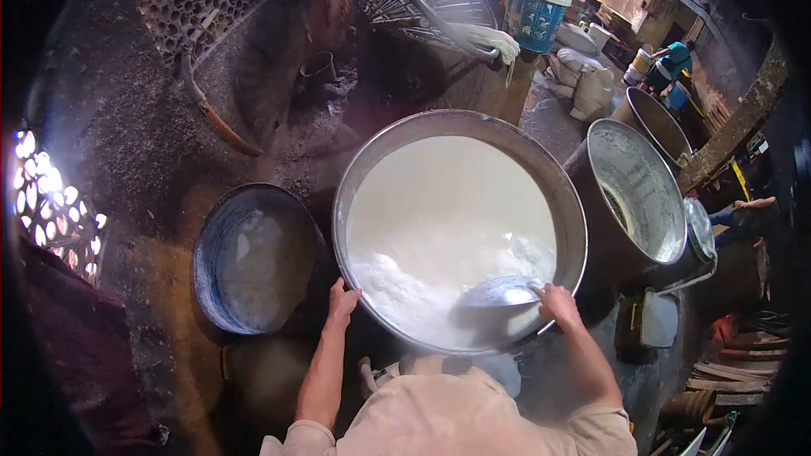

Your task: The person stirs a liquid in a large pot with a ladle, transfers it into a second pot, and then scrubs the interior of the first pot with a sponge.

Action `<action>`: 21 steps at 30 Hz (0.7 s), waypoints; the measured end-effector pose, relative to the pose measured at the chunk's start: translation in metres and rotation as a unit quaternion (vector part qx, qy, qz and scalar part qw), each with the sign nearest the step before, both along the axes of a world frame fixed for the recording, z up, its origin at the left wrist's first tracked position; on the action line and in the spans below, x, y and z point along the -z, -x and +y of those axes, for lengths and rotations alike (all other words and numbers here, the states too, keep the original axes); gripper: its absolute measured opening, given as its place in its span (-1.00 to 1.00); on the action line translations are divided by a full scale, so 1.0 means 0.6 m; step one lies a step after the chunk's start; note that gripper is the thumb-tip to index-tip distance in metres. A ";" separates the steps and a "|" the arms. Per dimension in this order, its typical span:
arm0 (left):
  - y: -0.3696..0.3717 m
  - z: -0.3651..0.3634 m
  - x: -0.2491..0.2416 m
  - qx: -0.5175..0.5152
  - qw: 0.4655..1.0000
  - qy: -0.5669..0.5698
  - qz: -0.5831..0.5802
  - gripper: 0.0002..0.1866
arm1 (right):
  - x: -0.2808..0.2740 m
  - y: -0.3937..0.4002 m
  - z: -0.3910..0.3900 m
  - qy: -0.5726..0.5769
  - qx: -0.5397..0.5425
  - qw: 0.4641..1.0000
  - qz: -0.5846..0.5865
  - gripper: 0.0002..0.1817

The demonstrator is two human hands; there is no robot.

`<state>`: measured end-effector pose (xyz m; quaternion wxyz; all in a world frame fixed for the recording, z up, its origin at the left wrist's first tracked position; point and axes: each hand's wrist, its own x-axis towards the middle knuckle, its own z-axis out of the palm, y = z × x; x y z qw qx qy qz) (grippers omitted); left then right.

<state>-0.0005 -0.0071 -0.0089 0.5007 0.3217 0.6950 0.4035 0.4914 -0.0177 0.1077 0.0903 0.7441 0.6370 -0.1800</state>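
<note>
A wide round metal basin [576, 203] holds pale milky liquid, with white granular material heaped along its near side. My right hand [557, 304] is closed around the edge of a metal scoop or bowl [500, 291], which rests in the white material at the near right. At the basin's near-left rim, my left hand [343, 297] grips the metal with its fingers wrapped over the edge.
A blue-rimmed tub [207, 283] with cloudy contents stands left. Large metal pots [646, 190] are at right, near a white container [659, 319]. A blue bucket [535, 21] and white sacks [591, 89] sit behind. Another person [676, 59] works far right.
</note>
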 end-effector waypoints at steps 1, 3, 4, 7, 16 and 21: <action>-0.003 -0.001 0.000 -0.011 1.000 -0.006 0.020 -0.50 | -0.020 -0.012 0.000 -0.003 0.011 1.000 0.003 -0.72; -0.007 -0.002 0.004 -0.026 0.999 -0.012 0.040 -0.49 | -0.068 -0.029 -0.003 -0.029 -0.002 0.999 -0.018 -0.73; -0.007 -0.003 0.012 -0.032 0.998 -0.021 0.043 -0.50 | -0.085 -0.042 -0.001 -0.039 -0.012 0.999 -0.024 -0.74; -0.010 -0.007 0.022 -0.052 0.996 -0.029 0.063 -0.52 | -0.129 -0.078 0.020 -0.044 0.003 0.999 -0.006 -0.72; -0.020 -0.007 -0.009 -0.045 0.996 -0.027 0.077 -0.56 | 0.000 -0.133 0.153 -0.207 0.177 0.962 0.000 -0.64; -0.017 -0.002 0.001 -0.052 0.996 -0.018 0.076 -0.56 | 0.075 -0.102 0.180 -0.163 0.166 0.972 0.027 -0.67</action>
